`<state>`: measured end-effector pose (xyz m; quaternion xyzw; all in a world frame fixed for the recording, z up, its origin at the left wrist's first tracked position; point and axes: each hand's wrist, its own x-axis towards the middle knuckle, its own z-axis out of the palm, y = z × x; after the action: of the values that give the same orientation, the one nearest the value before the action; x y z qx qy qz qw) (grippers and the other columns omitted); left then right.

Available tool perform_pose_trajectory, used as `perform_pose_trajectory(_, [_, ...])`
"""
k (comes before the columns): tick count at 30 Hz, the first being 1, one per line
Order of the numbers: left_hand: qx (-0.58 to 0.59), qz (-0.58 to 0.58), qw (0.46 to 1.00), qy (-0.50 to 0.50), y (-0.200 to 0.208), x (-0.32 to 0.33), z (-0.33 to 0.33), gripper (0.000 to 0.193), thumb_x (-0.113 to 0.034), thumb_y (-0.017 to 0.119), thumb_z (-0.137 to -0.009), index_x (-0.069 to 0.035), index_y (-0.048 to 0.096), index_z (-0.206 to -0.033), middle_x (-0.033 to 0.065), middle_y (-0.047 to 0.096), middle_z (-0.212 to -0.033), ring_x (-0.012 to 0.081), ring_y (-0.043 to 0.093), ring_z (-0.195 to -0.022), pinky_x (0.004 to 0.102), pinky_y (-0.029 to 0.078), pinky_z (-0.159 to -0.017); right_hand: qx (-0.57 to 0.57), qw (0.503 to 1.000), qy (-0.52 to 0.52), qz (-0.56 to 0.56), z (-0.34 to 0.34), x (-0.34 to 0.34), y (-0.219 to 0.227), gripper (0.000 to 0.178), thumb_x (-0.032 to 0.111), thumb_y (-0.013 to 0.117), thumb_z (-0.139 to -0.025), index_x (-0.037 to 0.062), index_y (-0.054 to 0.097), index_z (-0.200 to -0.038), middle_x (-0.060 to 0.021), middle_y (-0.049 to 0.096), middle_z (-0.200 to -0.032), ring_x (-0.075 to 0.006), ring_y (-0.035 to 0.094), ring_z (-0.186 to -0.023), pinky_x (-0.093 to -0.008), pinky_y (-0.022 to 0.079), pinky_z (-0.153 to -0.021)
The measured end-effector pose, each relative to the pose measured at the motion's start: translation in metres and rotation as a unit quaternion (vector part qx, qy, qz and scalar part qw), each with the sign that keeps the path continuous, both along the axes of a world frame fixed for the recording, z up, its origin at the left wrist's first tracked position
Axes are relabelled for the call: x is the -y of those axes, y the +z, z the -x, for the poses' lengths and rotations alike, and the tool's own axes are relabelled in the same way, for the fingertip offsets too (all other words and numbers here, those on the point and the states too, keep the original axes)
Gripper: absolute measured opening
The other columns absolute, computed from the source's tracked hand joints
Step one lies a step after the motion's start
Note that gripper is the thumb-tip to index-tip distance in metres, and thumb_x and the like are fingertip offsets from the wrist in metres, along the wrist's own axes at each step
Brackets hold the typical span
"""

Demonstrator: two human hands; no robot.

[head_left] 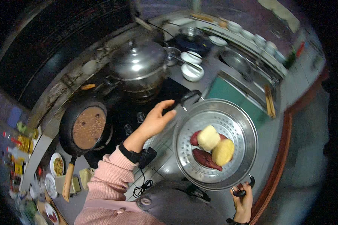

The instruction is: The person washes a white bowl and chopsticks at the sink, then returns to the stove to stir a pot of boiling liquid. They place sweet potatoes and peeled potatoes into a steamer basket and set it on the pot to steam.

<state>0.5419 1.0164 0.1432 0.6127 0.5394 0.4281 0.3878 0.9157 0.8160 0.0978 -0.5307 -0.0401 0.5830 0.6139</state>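
A round metal steamer basket (pixel 180 157) with a perforated bottom is held out over the floor and the counter's edge. Inside lie a white steamed bun (pixel 208 138), a yellow bun (pixel 223 152) and reddish-purple sweet potatoes (pixel 206 159). My right hand (pixel 242 200) is closed around the black handle on the basket's near side. Close to the far black handle (pixel 190 98) is my left hand (pixel 157 120), its fingers apart with nothing in them. It looks just short of that handle.
A lidded steamer pot (pixel 139 62) stands on the black cooktop (pixel 172 87). Left of it, a wok (pixel 69 131) holds beans in brown liquid, its wooden handle (pixel 68 182) jutting nearward. White bowls (pixel 192 72), a sink (pixel 236 62), chopsticks (pixel 269 101) and a green board (pixel 229 94) lie beyond.
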Motion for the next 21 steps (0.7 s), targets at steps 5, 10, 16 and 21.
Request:
perform_pose_trajectory(5, [-0.137,-0.148,0.973,0.11,0.046,-0.043,0.01,0.041,-0.027,0.06,-0.085,-0.003,0.057,-0.118,0.0165,0.058,-0.113,0.0242,0.057,-0.094,0.0328,0.045,-0.081,0.015,0.993,0.114,-0.023,-0.052,-0.104,0.04,0.011,0.014,0.063,-0.083,0.0102,0.054,-0.087,-0.0032,0.053,-0.083,-0.0198,0.054,-0.079,-0.0403,0.047,-0.079])
perform_pose_trajectory(10, [-0.215,-0.158,0.933,0.244,0.097,-0.072,0.041,0.039,-0.028,0.06,-0.084,-0.002,0.06,-0.114,0.0188,0.063,-0.103,0.027,0.061,-0.082,0.0349,0.048,-0.073,0.085,0.992,0.09,0.039,-0.055,-0.194,0.076,0.017,0.012,0.062,-0.082,0.0069,0.05,-0.071,-0.0053,0.057,-0.083,-0.021,0.054,-0.084,-0.0393,0.045,-0.087])
perform_pose_trajectory(16, [-0.304,-0.205,0.873,0.322,0.139,-0.076,0.042,0.035,-0.026,0.057,-0.087,-0.003,0.06,-0.113,0.0175,0.062,-0.103,0.0304,0.059,-0.092,0.0367,0.045,-0.083,0.054,0.988,0.142,-0.025,-0.03,-0.286,0.087,0.027,0.013,0.069,-0.08,0.0066,0.047,-0.065,-0.005,0.049,-0.071,-0.0185,0.047,-0.072,-0.0419,0.04,-0.096])
perform_pose_trajectory(21, [-0.28,-0.249,0.835,0.403,0.168,-0.064,0.045,0.032,-0.021,0.049,-0.092,-0.001,0.058,-0.114,0.0181,0.06,-0.109,0.0307,0.055,-0.106,0.0353,0.041,-0.091,0.024,0.982,0.178,-0.062,-0.01,-0.365,0.08,0.026,0.011,0.068,-0.08,0.0048,0.047,-0.067,-0.0071,0.051,-0.075,-0.0207,0.05,-0.079,-0.0395,0.042,-0.091])
